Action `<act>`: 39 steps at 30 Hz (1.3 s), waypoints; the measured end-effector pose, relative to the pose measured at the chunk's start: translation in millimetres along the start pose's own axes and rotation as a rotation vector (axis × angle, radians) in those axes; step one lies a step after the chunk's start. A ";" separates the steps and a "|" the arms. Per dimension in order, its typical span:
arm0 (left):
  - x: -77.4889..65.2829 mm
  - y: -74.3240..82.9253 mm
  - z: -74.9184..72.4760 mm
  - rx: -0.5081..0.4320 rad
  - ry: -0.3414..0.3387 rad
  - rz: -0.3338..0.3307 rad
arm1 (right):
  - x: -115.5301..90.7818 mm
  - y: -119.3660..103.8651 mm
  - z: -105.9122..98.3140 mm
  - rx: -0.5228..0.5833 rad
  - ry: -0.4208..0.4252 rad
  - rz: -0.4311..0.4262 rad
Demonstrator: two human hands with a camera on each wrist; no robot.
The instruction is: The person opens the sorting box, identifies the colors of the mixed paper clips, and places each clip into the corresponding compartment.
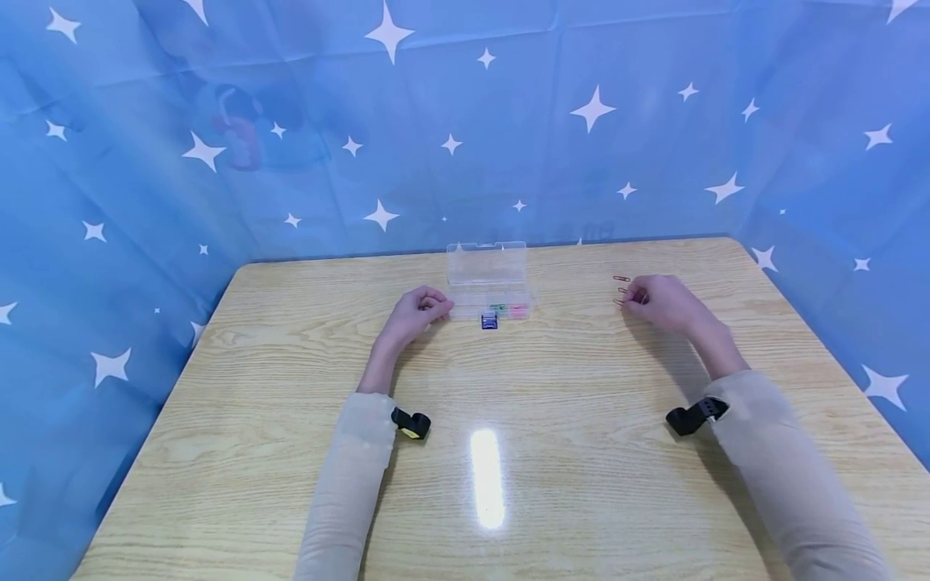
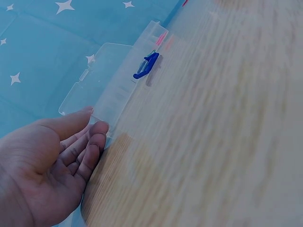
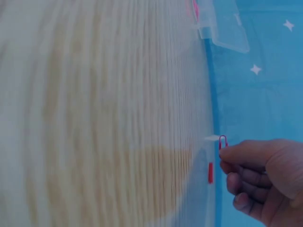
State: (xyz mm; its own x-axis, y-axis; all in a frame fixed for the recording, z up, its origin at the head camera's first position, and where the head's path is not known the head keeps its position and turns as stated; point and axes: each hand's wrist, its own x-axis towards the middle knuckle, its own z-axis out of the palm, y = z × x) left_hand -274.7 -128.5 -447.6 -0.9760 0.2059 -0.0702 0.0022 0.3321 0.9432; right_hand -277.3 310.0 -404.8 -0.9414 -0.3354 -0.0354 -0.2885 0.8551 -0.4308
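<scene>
A clear plastic compartment box (image 1: pixel 475 311) stands with its lid (image 1: pixel 487 265) raised at the back of the table. Green pieces (image 1: pixel 498 307) and pink pieces (image 1: pixel 519 311) lie in its right-hand compartments. At its front edge is a blue clasp-like piece (image 2: pixel 147 65). My left hand (image 1: pixel 420 313) holds the box's left end between thumb and fingertips. Off to the right, my right hand (image 1: pixel 664 303) pinches a red paper clip (image 3: pixel 223 140) between thumb and forefinger, its lower part hidden by the fingers. Another red paper clip (image 1: pixel 621 278) lies just behind that hand.
The wooden table (image 1: pixel 552 452) ends at a blue star-patterned curtain (image 1: pixel 407 105) behind the box. Small black cameras (image 1: pixel 412 423) are worn on both wrists. Light glares off the tabletop in front.
</scene>
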 end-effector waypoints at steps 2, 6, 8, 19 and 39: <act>-0.3 0.0 0.1 -0.002 -0.001 0.002 | 1.7 -3.2 1.0 0.005 0.001 0.003; -0.6 0.2 0.0 -0.007 -0.003 0.007 | 4.7 -9.9 2.8 0.008 0.006 -0.009; -0.8 0.4 -0.1 -0.007 -0.002 0.009 | 6.1 -14.0 3.2 0.006 0.018 -0.021; 0.3 0.1 0.2 -0.021 -0.010 -0.004 | 19.0 -38.4 3.6 0.036 0.043 -0.061; 1.0 -1.5 0.2 -0.006 0.003 0.001 | 48.9 -74.1 12.7 0.073 0.050 -0.090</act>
State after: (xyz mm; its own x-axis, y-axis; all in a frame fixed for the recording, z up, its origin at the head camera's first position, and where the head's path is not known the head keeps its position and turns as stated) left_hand -275.6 -128.7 -449.2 -0.9767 0.2036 -0.0683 0.0019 0.3264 0.9452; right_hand -299.8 225.1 -386.1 -0.9203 -0.3879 0.0512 -0.3608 0.7907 -0.4946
